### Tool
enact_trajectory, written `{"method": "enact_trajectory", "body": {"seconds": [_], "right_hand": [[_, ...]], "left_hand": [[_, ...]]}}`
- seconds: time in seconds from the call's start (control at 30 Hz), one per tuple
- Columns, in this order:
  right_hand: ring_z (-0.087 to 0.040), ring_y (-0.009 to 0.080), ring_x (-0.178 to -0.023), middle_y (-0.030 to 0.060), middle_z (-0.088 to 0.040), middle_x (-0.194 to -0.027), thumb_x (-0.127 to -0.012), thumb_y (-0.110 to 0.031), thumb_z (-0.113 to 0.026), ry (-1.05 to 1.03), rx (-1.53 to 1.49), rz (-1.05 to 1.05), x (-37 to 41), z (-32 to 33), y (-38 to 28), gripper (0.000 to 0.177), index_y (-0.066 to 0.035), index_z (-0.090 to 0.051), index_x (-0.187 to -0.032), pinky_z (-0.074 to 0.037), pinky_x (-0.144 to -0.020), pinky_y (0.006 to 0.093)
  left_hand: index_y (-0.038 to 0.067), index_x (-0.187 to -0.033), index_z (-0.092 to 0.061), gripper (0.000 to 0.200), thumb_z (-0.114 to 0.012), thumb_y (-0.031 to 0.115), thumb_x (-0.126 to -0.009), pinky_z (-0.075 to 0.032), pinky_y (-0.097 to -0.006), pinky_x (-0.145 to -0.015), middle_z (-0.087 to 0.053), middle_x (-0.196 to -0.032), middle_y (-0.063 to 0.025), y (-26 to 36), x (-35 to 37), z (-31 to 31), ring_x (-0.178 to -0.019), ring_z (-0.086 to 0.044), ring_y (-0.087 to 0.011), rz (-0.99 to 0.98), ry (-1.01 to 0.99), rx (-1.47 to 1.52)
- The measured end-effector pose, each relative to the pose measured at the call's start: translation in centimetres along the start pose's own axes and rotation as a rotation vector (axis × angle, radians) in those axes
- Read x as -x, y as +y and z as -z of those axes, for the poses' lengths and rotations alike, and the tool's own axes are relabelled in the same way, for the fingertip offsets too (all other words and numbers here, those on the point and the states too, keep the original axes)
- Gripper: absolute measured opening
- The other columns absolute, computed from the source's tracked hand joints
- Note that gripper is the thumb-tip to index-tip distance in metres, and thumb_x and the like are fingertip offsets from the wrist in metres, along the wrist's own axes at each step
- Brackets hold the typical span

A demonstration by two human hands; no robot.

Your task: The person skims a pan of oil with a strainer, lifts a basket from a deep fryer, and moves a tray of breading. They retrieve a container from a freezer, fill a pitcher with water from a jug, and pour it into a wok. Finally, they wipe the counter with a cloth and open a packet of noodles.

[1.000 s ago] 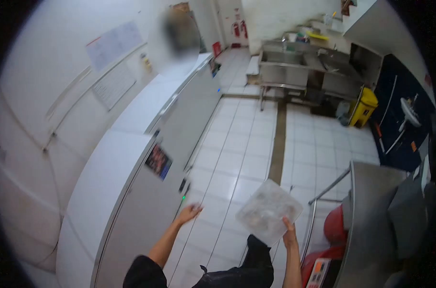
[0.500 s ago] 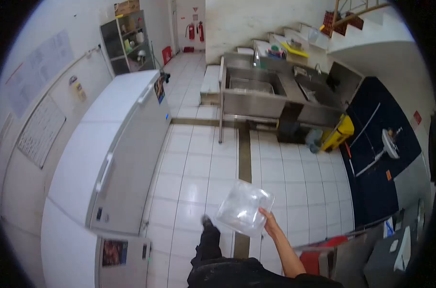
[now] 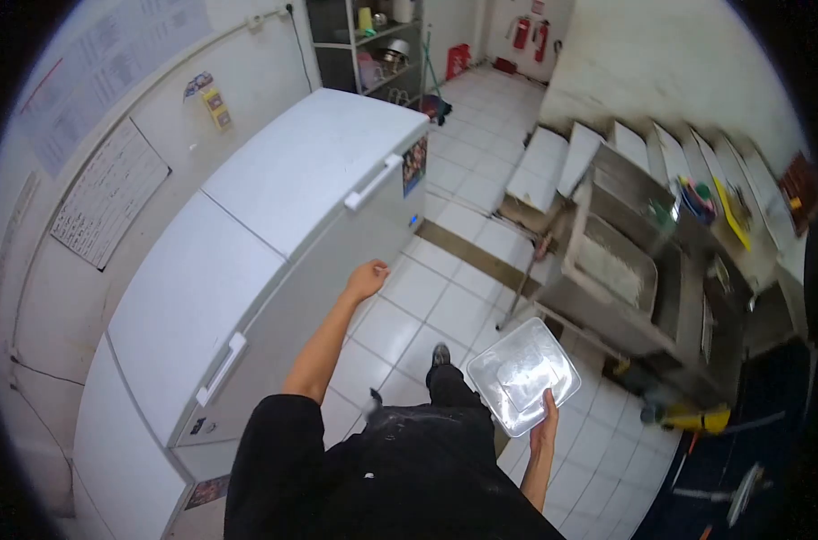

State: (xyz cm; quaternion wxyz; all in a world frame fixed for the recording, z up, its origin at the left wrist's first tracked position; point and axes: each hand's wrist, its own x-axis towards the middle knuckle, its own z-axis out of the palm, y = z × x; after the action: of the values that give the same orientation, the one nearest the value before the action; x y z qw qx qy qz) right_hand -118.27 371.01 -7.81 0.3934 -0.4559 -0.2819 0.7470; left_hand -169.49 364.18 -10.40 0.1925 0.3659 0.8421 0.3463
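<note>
Head view: the person is mid-stride on a white tiled floor (image 3: 400, 310), one dark shoe (image 3: 440, 355) forward, between a row of white chest freezers and steel kitchen fittings. The right hand (image 3: 544, 425) carries a clear plastic container (image 3: 523, 373), held out in front at about waist level, over the floor and well apart from any table. It looks empty, though glare on the plastic makes that hard to confirm.

The carry looks best done with the container close to level and the grip firm. A one-handed hold on a single edge lets a light, flexible tub twist or slip, so it may also help to hold it away from the body and from the steel sink (image 3: 611, 270) on the right.

The right fingers are clenched on the near edge of the container: the thumb lies over the rim, while the others are hidden beneath it. The left hand (image 3: 367, 279) reaches forward and holds nothing. Its fingers (image 3: 378, 269) are loosely half curled and released, touching nothing, and it hangs near the front of the nearer chest freezer (image 3: 184, 306).

A second chest freezer (image 3: 314, 162) stands just beyond, each lid closed with a white handle (image 3: 373, 183). Printed sheets (image 3: 107, 193) hang on the wall behind. A shelf unit (image 3: 364, 45) and red fire extinguishers (image 3: 522, 31) stand at the far end of the room.
</note>
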Motion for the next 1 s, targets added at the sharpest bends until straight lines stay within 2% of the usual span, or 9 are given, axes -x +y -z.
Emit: {"method": "enact_trajectory", "body": {"seconds": [0.2, 0.27, 0.5, 0.6, 0.7, 0.83, 0.9, 0.97, 1.0], "right_hand": [[-0.048, 0.0282, -0.117, 0.0163, -0.047, -0.13, -0.081, -0.036, -0.067, -0.125, 0.194, -0.006, -23.1, -14.8, -8.3, 0.075, 0.005, -0.034, -0.134, -0.036, -0.101, 0.0382], [-0.048, 0.0284, -0.117, 0.0166, -0.047, -0.129, -0.081, -0.037, -0.067, -0.203, 0.266, 0.01, -29.2, -20.4, -11.1, 0.075, 0.005, -0.035, -0.133, -0.036, -0.1, 0.0388], [-0.045, 0.0295, -0.121, 0.0128, -0.045, -0.134, -0.082, -0.033, -0.066, -0.283, 0.27, -0.015, -45.5, -36.4, -14.7, 0.071, -0.001, -0.035, -0.136, -0.037, -0.102, 0.0419], [-0.042, 0.0305, -0.124, 0.0127, -0.041, -0.138, -0.083, -0.034, -0.063, -0.3, 0.36, 0.082, -52.4, -41.2, -13.9, 0.071, -0.003, -0.032, -0.139, -0.033, -0.105, 0.043], [-0.043, 0.0301, -0.124, 0.0123, -0.041, -0.138, -0.084, -0.037, -0.061, -0.339, 0.342, -0.208, -56.6, -46.7, -14.7, 0.071, -0.004, -0.032, -0.139, -0.032, -0.106, 0.0416], [-0.046, 0.0294, -0.121, 0.0136, -0.047, -0.132, -0.083, -0.04, -0.062, -0.319, 0.533, -0.294, -60.8, -55.2, -14.8, 0.071, -0.001, -0.037, -0.135, -0.037, -0.101, 0.04], [-0.047, 0.0287, -0.12, 0.0136, -0.049, -0.13, -0.082, -0.039, -0.063, -0.335, 0.627, -0.332, -66.5, -59.6, -13.7, 0.07, 0.0, -0.038, -0.134, -0.039, -0.099, 0.0392], [-0.05, 0.0271, -0.116, 0.0129, -0.052, -0.125, -0.082, -0.036, -0.065, -0.489, 0.822, -0.257, -72.1, -63.1, -10.9, 0.068, 0.003, -0.04, -0.132, -0.041, -0.097, 0.0385], [-0.045, 0.0283, -0.121, 0.0178, -0.044, -0.131, -0.078, -0.04, -0.069, -0.624, 0.887, -0.275, -72.7, -66.7, -10.1, 0.083, 0.005, -0.03, -0.136, -0.036, -0.1, 0.0385]], "left_hand": [[0.008, -0.106, -0.062, 0.033, -0.06, 0.028, -0.08, -0.048, -0.0415, -0.082, -0.066, -0.1, -0.0141, 2.1, -17.5, 0.8, -0.097, -0.061, -0.031, 0.149, -0.037, -0.02], [0.007, -0.116, -0.055, 0.045, -0.062, 0.027, -0.076, -0.046, -0.0423, -0.087, -0.057, -0.115, -0.0158, 0.8, -21.8, 1.0, -0.109, -0.054, -0.032, 0.043, 0.31, -0.264], [0.001, -0.118, -0.053, 0.054, -0.064, 0.031, -0.075, -0.042, -0.0425, -0.094, -0.052, -0.118, -0.0214, -4.4, -35.4, -0.5, -0.113, -0.048, -0.0367, 0.329, 0.406, -0.356], [0.002, -0.114, -0.058, 0.055, -0.061, 0.043, -0.077, -0.044, -0.0453, -0.091, -0.059, -0.11, -0.0222, -6.4, -36.2, 1.2, -0.107, -0.054, -0.0384, 0.56, -0.006, -0.03], [0.002, -0.101, -0.065, 0.058, -0.054, 0.055, -0.082, -0.045, -0.0465, -0.086, -0.064, -0.096, -0.0225, -2.3, -36.2, 7.4, -0.097, -0.059, -0.0377, 0.481, -0.081, -0.169], [0.002, -0.094, -0.065, 0.052, -0.055, 0.052, -0.085, -0.045, -0.0434, -0.071, -0.063, -0.081, -0.0203, 10.1, -36.8, 25.7, -0.078, -0.06, -0.034, 0.426, 0.056, -0.072], [0.003, -0.091, -0.065, 0.041, -0.058, 0.043, -0.085, -0.044, -0.0388, -0.062, -0.06, -0.068, -0.016, 13.9, -38.2, 32.8, -0.06, -0.057, -0.0281, 0.355, 0.252, -0.234], [0.007, -0.092, -0.067, 0.042, -0.052, 0.047, -0.087, -0.043, -0.0414, -0.059, -0.057, -0.06, -0.0171, 15.8, -40.1, 38.3, -0.061, -0.058, -0.034, 0.437, 0.459, -0.368], [0.005, -0.091, -0.067, 0.044, -0.049, 0.045, -0.089, -0.044, -0.0402, -0.059, -0.058, -0.061, -0.0175, 16.6, -41.2, 40.4, -0.061, -0.058, -0.0342, 0.494, 0.6, -0.486]]}}
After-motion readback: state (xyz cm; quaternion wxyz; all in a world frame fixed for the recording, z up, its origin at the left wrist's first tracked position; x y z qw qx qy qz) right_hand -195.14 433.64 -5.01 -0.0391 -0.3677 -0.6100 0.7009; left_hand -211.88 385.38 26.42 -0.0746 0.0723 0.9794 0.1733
